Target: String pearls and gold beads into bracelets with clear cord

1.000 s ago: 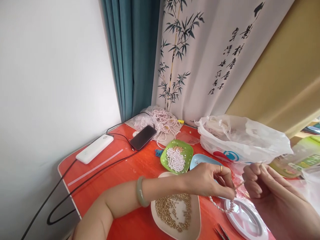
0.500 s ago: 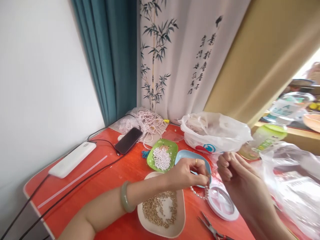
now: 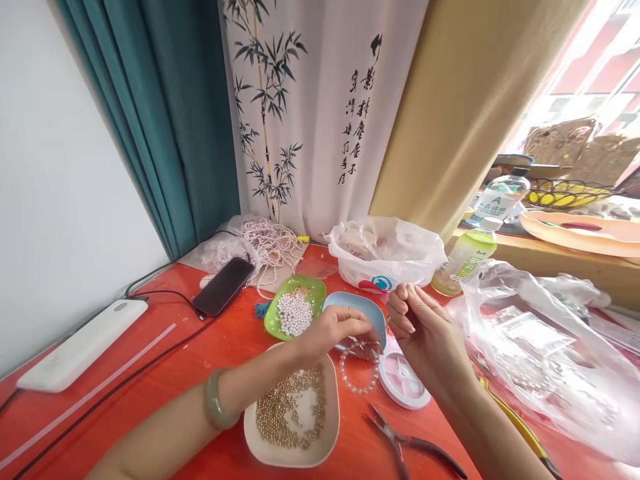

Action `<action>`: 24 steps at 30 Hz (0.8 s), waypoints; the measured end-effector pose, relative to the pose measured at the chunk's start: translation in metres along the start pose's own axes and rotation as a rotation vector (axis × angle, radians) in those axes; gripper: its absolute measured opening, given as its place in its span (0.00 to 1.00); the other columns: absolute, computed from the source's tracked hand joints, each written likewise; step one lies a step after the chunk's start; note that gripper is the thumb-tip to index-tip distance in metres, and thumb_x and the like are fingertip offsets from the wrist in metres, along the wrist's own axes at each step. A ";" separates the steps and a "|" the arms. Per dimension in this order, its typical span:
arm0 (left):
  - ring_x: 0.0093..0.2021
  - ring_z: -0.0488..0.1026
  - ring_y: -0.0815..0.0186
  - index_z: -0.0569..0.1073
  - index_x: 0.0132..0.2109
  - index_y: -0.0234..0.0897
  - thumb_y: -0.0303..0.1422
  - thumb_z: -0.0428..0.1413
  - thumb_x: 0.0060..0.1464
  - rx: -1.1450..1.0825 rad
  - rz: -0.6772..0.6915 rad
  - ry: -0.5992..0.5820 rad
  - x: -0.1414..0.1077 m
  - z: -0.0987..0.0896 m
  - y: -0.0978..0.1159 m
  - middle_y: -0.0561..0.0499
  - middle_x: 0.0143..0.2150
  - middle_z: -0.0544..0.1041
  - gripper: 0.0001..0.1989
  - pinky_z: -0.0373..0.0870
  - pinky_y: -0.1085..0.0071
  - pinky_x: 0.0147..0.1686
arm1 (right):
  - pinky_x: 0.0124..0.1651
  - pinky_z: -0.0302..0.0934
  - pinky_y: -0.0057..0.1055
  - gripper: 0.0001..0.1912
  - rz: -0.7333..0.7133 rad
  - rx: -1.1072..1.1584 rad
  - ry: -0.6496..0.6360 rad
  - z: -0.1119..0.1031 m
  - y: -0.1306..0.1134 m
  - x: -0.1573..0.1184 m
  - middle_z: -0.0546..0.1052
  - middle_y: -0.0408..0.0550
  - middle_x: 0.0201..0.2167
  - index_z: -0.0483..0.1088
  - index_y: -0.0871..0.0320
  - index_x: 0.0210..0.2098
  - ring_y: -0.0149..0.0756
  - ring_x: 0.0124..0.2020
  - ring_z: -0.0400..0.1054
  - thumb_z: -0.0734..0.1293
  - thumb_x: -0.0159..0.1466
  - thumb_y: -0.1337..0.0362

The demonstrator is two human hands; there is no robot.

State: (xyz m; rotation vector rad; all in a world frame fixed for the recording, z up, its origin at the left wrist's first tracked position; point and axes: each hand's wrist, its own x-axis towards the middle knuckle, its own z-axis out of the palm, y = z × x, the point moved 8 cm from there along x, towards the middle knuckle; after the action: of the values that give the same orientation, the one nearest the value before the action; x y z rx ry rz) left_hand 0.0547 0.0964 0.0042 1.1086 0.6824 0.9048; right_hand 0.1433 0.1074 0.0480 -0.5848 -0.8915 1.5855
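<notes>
Pinching a pearl strand (image 3: 359,373) with the left hand (image 3: 336,328) over the red table (image 3: 165,360); right hand (image 3: 425,333) is loosely curled, can't tell if it holds anything.

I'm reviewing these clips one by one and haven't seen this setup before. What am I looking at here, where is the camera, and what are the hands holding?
There is no machine: the single view comes from a camera on a person's head, looking down at their own bare hands. The left hand, with a pale green bangle on its wrist, pinches a short strand of white pearl beads that hangs in a loop. The right hand is raised beside it, fingers pinched; any thread is too fine to see. On the red table lie a beige dish of gold beads, a green dish of white pearls, a white round spool and metal pliers.
</notes>
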 end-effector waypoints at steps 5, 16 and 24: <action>0.26 0.70 0.70 0.75 0.30 0.31 0.34 0.55 0.45 0.032 0.035 -0.014 0.000 0.000 0.005 0.48 0.27 0.75 0.10 0.65 0.74 0.29 | 0.18 0.49 0.16 0.08 0.000 -0.047 -0.025 0.001 0.001 0.000 0.61 0.39 0.20 0.65 0.59 0.23 0.21 0.17 0.49 0.67 0.56 0.64; 0.21 0.68 0.73 0.75 0.30 0.31 0.32 0.60 0.41 -0.043 -0.039 -0.059 -0.002 0.005 -0.005 0.48 0.28 0.77 0.08 0.63 0.75 0.25 | 0.15 0.41 0.16 0.09 0.018 -0.107 -0.021 -0.003 0.000 -0.001 0.63 0.38 0.20 0.63 0.58 0.26 0.19 0.13 0.44 0.63 0.60 0.61; 0.23 0.72 0.72 0.74 0.30 0.31 0.27 0.64 0.34 -0.099 -0.107 -0.052 -0.003 0.010 -0.011 0.50 0.23 0.77 0.10 0.66 0.76 0.25 | 0.15 0.37 0.19 0.09 -0.015 -0.111 -0.034 0.001 -0.009 -0.002 0.52 0.35 0.15 0.64 0.59 0.24 0.24 0.15 0.37 0.65 0.58 0.62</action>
State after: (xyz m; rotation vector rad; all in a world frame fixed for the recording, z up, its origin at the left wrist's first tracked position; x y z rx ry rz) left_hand 0.0646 0.0875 -0.0033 0.9950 0.6416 0.8078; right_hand 0.1485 0.1053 0.0553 -0.6294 -1.0122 1.5438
